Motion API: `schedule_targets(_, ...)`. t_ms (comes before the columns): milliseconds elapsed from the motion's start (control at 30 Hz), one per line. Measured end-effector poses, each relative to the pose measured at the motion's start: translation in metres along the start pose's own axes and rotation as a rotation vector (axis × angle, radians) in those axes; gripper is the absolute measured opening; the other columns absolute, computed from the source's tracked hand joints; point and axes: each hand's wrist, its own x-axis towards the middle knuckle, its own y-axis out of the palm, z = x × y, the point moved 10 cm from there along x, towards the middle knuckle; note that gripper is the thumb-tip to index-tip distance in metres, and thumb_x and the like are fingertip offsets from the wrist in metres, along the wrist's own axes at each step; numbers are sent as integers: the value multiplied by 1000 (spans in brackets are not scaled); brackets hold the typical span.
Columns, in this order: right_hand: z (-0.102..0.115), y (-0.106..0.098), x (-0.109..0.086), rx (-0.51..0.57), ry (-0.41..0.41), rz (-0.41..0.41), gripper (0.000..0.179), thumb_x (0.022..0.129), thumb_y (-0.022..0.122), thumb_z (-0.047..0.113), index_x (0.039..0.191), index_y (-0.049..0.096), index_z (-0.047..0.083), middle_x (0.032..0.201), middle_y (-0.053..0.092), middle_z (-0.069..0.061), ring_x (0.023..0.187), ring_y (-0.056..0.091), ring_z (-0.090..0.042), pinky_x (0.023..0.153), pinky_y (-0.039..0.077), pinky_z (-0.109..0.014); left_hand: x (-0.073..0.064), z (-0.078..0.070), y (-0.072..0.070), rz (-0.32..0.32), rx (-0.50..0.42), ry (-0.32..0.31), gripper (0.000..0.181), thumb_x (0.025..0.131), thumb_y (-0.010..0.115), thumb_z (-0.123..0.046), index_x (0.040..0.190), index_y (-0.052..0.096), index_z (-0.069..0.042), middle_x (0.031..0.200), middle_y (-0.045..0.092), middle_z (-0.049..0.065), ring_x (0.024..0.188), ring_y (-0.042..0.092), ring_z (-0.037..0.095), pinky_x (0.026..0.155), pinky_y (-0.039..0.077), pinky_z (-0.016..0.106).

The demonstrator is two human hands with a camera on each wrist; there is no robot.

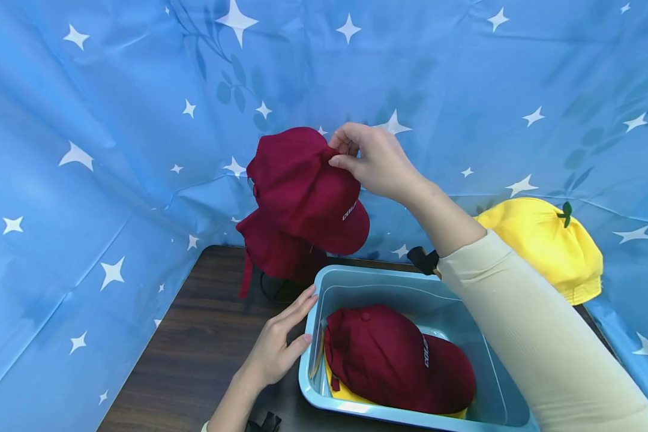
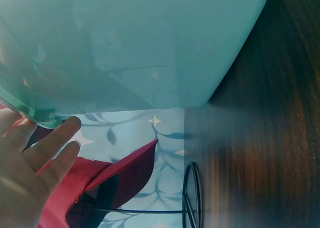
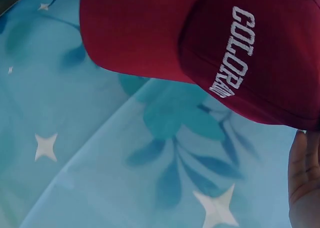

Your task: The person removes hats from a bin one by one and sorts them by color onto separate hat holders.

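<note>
A cream sleeve (image 1: 540,324) lies nearest, crossing the right part of one light-blue bin (image 1: 399,294) and covering some of one yellow hat (image 1: 545,246) beyond. At least three maroon caps show: one in the bin, two by its far left corner. The right hand (image 1: 375,157) has its grip closed, thumb and fingers pinching the crown of the upper maroon cap (image 1: 302,180), raised above the bin's level. That cap partly hides the lower maroon cap (image 1: 270,243), which is at one black wire stand (image 2: 145,211). The left hand's (image 1: 281,342) grip is spread, holding nothing, fingers nearly straight against the bin's left rim. Inside, the third maroon cap (image 1: 378,354) covers most of some yellow fabric (image 1: 351,395). The bin rests on a dark desk (image 1: 189,342) before a starry blue backdrop (image 1: 113,150).
</note>
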Motion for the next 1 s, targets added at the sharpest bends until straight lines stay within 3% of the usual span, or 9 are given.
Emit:
schedule_targets(500, -1, 49, 4, 44, -30, -25, 15, 97, 75, 11, 111, 70, 8, 98, 66, -6, 91, 63, -20, 86, 49, -38, 1, -2, -3, -2, -7, -4, 60, 98, 58, -6, 156, 47, -2, 166, 39, 12, 150, 42, 28, 119, 37, 35)
schedule_targets(1000, -18, 98, 10, 44, 20, 39, 15, 98, 74, 13, 112, 71, 11, 99, 65, -3, 92, 62, -18, 84, 50, -38, 1, -1, -2, 8, -16, -8, 59, 99, 58, -8, 157, 46, -2, 166, 39, 12, 150, 42, 27, 118, 38, 37)
